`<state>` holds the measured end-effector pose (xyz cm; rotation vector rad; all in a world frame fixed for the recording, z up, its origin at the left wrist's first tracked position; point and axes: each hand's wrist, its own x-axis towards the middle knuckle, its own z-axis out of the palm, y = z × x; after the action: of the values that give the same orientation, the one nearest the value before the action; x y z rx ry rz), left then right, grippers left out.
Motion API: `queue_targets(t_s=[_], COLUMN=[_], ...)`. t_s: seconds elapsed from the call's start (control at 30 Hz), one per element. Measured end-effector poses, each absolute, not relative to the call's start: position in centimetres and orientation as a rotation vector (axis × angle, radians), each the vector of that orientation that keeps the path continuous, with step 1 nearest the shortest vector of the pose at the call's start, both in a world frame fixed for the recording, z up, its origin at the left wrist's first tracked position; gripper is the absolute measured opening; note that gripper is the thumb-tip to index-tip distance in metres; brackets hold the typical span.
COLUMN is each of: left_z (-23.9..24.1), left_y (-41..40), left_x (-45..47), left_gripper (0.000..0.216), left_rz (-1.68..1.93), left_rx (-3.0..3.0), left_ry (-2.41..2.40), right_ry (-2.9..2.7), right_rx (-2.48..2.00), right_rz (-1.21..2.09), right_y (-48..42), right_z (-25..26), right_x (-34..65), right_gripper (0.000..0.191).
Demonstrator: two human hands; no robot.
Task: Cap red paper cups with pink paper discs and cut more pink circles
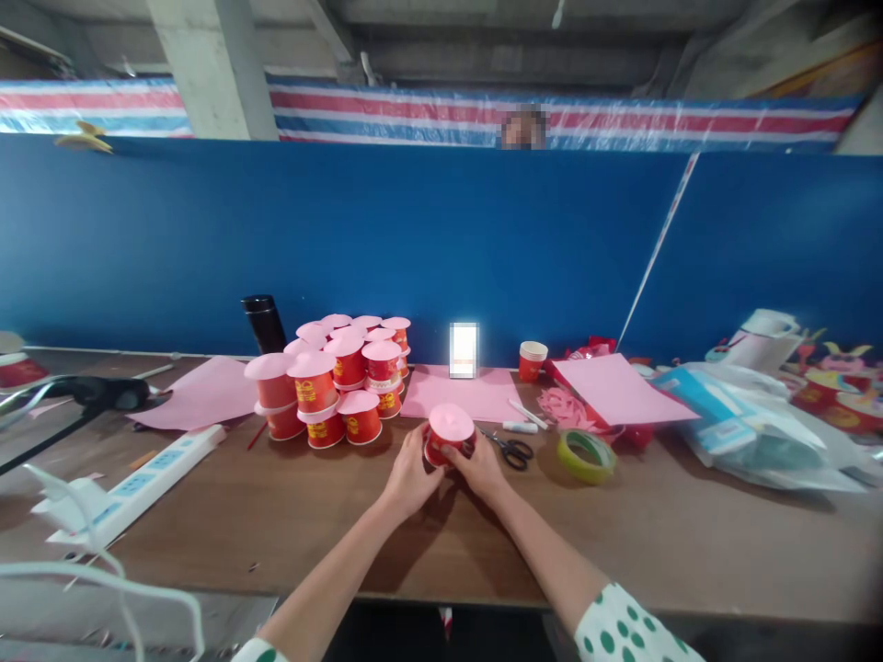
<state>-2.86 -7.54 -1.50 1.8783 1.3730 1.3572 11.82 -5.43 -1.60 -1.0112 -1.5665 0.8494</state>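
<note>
Between my two hands is a red paper cup (439, 449) with a round pink paper disc (452, 423) on its top. My left hand (412, 473) grips the cup's left side, and my right hand (479, 464) wraps its right side with the thumb across the front. Just right of my right hand lie black-handled scissors (516, 452), their blades partly hidden behind it. To the left, several red cups (362, 425) with pink disc tops stand grouped, some stacked on others. Behind the held cup, pink paper sheets (431, 393) lie flat.
A phone (463, 350) stands upright against the blue partition (386, 239). Rightward are a glue stick or marker (520, 428), a yellow-green tape roll (586, 457), pink paper scraps (569, 407), stacked cups (532, 361) and a plastic bag (765, 432). A power strip (148, 480) and black bottle (263, 324) are left.
</note>
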Motion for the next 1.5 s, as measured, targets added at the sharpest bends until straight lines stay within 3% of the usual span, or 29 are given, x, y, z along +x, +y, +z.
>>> queue_targets(t_s=[0.27,0.6,1.17,1.37,1.5], left_z=[-0.8,2.0,1.0,1.4,1.7], left_y=[-8.7,-6.1,-5.7,-5.9,-5.8], left_x=[-3.6,-0.4,-0.2,0.0,-0.4], left_gripper=[0.054,0.074,0.072,0.076,0.069], left_rz=[1.486,1.397,1.391,1.387,1.431], left_rx=[1.434,1.59,1.496,1.444,1.339], left_ry=[1.216,1.638,1.659,1.624,1.552], right_ry=[-1.732,-1.77,-1.808,-1.803,-1.774], right_rx=[-1.229,-1.303,-1.289,-1.282,-1.213], right_rz=[0.622,0.586,0.526,0.544,0.617], right_y=[-6.1,-6.3,-6.2,-6.1,-6.2], right_z=[-1.6,-1.8,-2.0,-2.2,-1.8], right_x=[12.0,12.1,12.1,12.2,12.3], right_gripper=[0.052,0.038,0.035,0.04,0.055])
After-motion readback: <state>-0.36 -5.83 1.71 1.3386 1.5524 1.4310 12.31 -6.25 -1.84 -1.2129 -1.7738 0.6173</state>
